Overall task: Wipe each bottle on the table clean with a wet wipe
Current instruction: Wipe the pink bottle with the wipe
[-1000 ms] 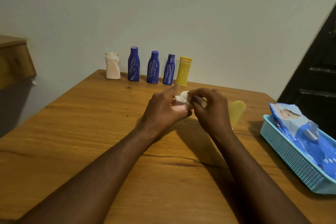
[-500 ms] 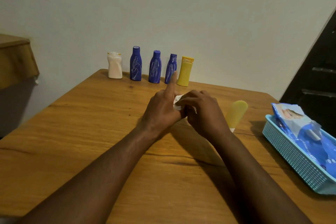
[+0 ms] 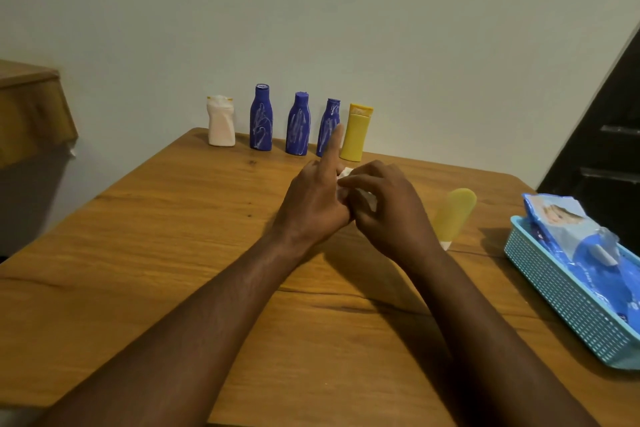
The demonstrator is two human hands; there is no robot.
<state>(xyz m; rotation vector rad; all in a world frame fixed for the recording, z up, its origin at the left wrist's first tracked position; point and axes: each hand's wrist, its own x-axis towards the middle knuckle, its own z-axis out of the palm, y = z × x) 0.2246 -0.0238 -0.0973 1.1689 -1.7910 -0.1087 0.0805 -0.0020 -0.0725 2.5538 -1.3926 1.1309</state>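
Observation:
Five bottles stand in a row at the table's far edge: a white bottle (image 3: 221, 121), three blue bottles (image 3: 261, 120) (image 3: 298, 125) (image 3: 327, 125) streaked with white, and a yellow bottle (image 3: 356, 135). A yellow tube (image 3: 453, 213) stands cap-down, just right of my hands. Over the middle of the table my right hand (image 3: 391, 208) grips a crumpled white wet wipe (image 3: 346, 173) and presses it against the fingers of my left hand (image 3: 311, 204). My left index finger points straight up. The other left fingers are hidden behind the wipe and my right hand.
A turquoise plastic basket (image 3: 561, 291) sits at the table's right edge with a blue pack of wet wipes (image 3: 571, 229) in it. The wooden table (image 3: 156, 236) stands against a pale wall. A wooden piece of furniture is at the far left, dark stairs at the right.
My left index finger has lifted from the wipe and now points up. My right hand has closed further over the wipe against my left fingers. The bottles have not moved.

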